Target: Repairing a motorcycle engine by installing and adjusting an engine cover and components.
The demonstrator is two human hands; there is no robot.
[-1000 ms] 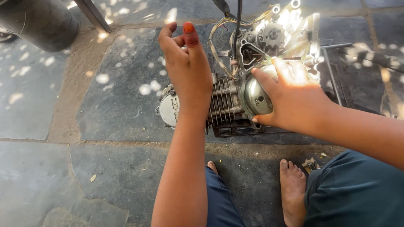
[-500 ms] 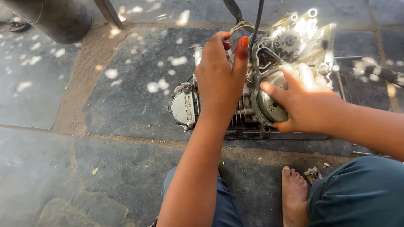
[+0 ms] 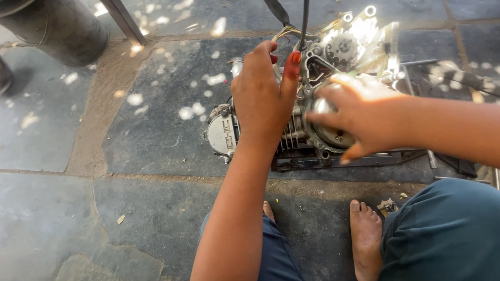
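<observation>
Engine (image 3: 319, 130) middle behind both hands (dark cylinder (image 3: 54, 22) cut off above)

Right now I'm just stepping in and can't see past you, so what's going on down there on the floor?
A person sits barefoot on a stone floor with a small motorcycle engine set in front of them. Their left hand rests on top of the finned cylinder, while the right hand covers a round side cover, fingers spread over it. The engine's other side is open, showing a sprocket and some wires. A dark cylinder stands at the upper left.
</observation>
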